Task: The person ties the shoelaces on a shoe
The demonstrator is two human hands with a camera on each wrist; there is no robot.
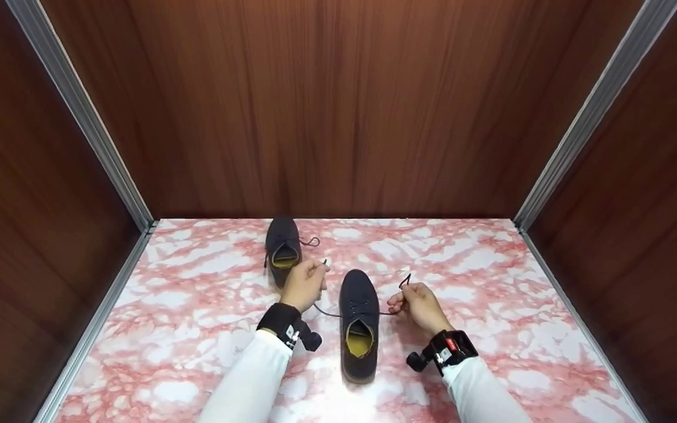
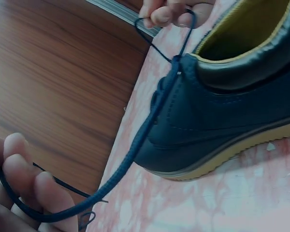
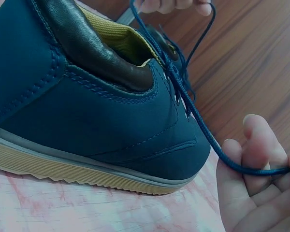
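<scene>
A dark navy shoe (image 1: 358,291) with a yellow lining stands on its sole between the hands, toe pointing away. Its lace runs out to both sides. My left hand (image 1: 303,285) grips the left lace end (image 2: 118,171), which loops across the curled fingers, its tip sticking up past them. On the other side my right hand (image 1: 424,305) pinches the right lace end (image 3: 203,126) between thumb and fingers, and a bit of lace stands up above the grip. Both lace lengths look drawn out low over the shoe's eyelets.
A matching shoe (image 1: 282,232) stands farther back on the left, partly behind my left hand, with its loose lace (image 1: 310,241) on the table. The red and white marbled tabletop (image 1: 462,252) is bounded by brown wood panels (image 1: 338,117) and metal corner strips (image 1: 579,111).
</scene>
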